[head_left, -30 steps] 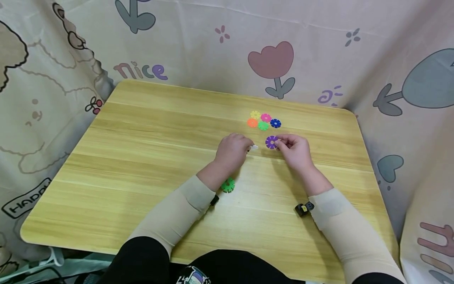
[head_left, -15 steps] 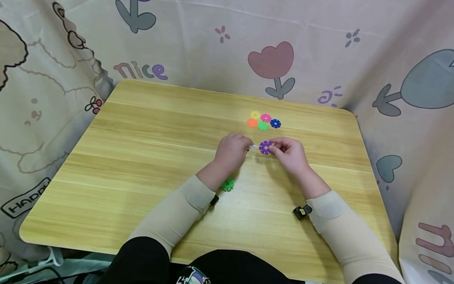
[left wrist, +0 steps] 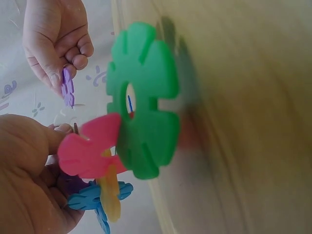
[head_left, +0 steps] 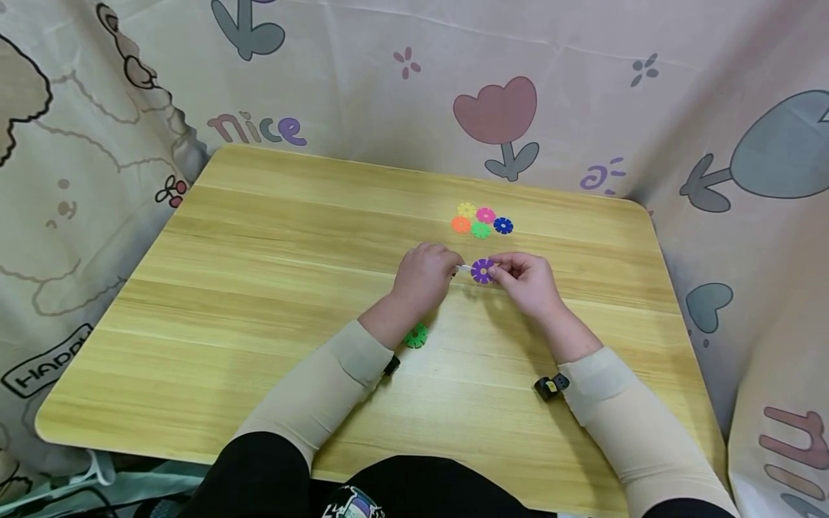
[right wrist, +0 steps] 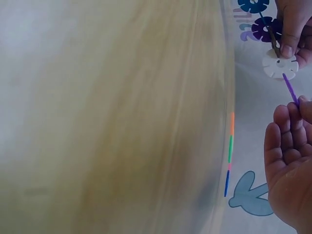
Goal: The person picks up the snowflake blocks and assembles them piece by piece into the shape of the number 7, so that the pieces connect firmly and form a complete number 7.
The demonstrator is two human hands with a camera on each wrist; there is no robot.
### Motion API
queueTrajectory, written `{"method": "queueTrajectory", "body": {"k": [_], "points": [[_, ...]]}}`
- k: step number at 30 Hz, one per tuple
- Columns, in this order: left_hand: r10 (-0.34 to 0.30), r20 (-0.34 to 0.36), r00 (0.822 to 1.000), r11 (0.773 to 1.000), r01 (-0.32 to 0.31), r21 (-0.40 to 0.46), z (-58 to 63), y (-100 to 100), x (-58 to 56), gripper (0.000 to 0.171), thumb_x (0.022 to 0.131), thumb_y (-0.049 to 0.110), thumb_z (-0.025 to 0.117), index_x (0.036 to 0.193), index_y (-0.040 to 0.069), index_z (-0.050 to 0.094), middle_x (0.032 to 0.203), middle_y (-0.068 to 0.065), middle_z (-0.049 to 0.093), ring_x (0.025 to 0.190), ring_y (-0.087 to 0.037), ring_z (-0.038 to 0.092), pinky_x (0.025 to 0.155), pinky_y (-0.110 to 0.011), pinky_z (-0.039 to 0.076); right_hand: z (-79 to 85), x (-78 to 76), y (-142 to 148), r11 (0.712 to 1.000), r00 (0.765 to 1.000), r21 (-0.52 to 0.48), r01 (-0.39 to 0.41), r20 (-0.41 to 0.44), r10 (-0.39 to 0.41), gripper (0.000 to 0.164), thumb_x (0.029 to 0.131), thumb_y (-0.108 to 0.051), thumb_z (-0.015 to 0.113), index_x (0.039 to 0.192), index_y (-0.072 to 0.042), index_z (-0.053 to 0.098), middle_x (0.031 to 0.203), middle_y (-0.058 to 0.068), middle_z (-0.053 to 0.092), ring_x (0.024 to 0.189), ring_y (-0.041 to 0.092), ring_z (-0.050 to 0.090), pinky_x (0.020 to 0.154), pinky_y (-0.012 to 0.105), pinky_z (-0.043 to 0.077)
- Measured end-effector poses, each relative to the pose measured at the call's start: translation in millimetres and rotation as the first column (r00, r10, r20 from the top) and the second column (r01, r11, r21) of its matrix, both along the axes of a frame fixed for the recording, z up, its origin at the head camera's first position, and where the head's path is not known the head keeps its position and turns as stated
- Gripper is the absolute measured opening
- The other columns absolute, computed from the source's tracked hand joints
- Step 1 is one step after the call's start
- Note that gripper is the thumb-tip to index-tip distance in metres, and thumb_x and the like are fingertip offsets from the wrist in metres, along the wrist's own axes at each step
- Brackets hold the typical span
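Note:
Between thumb and fingers my right hand [head_left: 527, 284] pinches a purple notched snowflake disc [head_left: 479, 275]. Its edge meets the rim of a white disc [right wrist: 288, 69] at my left hand's fingertips. My left hand [head_left: 421, 280] grips a chain of interlocked discs, partly hidden by the hand in the head view. In the left wrist view the chain shows a green disc [left wrist: 151, 117] nearest the camera, a pink disc [left wrist: 80, 156], a yellow disc [left wrist: 112, 202] and a blue disc [left wrist: 85, 200]. A dark purple disc [right wrist: 263, 34] shows in the right wrist view.
Farther back on the wooden table [head_left: 291, 237] lie loose discs: yellow [head_left: 465, 209], pink [head_left: 486, 215], orange [head_left: 461, 225], green [head_left: 481, 230] and dark blue [head_left: 503, 225]. A patterned cloth [head_left: 363, 93] hangs behind the table's far edge.
My right hand has brought the purple disc left and slightly toward me, closing the gap to the white disc. My left hand has stayed nearly still.

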State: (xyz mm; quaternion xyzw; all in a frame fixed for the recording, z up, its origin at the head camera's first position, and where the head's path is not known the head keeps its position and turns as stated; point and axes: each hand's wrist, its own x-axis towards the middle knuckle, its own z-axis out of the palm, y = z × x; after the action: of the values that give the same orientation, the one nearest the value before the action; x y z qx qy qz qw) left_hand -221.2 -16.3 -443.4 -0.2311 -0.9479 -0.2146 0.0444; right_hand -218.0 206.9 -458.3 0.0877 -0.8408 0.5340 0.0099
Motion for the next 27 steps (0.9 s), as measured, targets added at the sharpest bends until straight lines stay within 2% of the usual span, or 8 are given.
{"method": "queueTrajectory", "body": {"k": [6, 13, 20, 27], "points": [[-0.010, -0.022, 1.000, 1.000, 0.011, 0.018, -1.6, -0.8, 0.7, 0.018, 0.105, 0.014, 0.068, 0.118, 0.018, 0.081, 0.116, 0.000, 0.077, 0.111, -0.023, 0.068, 0.094, -0.040, 0.055, 0.1, -1.4, -0.3, 1.000, 0.999, -0.011, -0.005, 0.032, 0.005, 0.018, 0.099, 0.001, 0.071, 0.116, 0.007, 0.076, 0.089, 0.021, 0.072, 0.075, 0.025, 0.065, 0.064, 0.019, 0.054], [-0.035, -0.092, 0.995, 0.998, 0.039, 0.053, -3.0, -1.4, 0.8, 0.016, 0.103, 0.014, 0.071, 0.115, 0.017, 0.081, 0.112, -0.001, 0.077, 0.107, -0.024, 0.069, 0.091, -0.040, 0.056, 1.1, -2.8, -1.4, 0.998, 0.997, -0.062, -0.013, 0.073, 0.018, 0.019, 0.099, 0.005, 0.069, 0.117, 0.010, 0.073, 0.092, 0.021, 0.073, 0.075, 0.013, 0.069, 0.072, 0.026, 0.061], [-0.044, -0.110, 0.993, 0.997, 0.051, 0.066, -2.9, -0.8, 0.5, 0.015, 0.103, 0.015, 0.071, 0.113, 0.017, 0.082, 0.110, -0.001, 0.077, 0.104, -0.023, 0.068, 0.089, -0.039, 0.055, 1.7, -3.2, -1.5, 0.987, 0.993, -0.158, -0.021, 0.116, 0.040, 0.021, 0.100, 0.008, 0.066, 0.119, 0.016, 0.070, 0.108, 0.031, 0.073, 0.082, 0.007, 0.074, 0.080, 0.033, 0.062], [-0.050, -0.124, 0.991, 0.997, 0.058, 0.059, -2.0, -0.1, 1.2, 0.014, 0.103, 0.016, 0.071, 0.113, 0.016, 0.082, 0.110, -0.001, 0.077, 0.104, -0.023, 0.068, 0.089, -0.038, 0.055, 3.4, -2.7, -1.5, 0.985, 0.992, -0.173, -0.028, 0.120, 0.049, 0.020, 0.100, 0.008, 0.066, 0.118, 0.016, 0.070, 0.109, 0.031, 0.073, 0.081, 0.007, 0.075, 0.078, 0.030, 0.062]]}}
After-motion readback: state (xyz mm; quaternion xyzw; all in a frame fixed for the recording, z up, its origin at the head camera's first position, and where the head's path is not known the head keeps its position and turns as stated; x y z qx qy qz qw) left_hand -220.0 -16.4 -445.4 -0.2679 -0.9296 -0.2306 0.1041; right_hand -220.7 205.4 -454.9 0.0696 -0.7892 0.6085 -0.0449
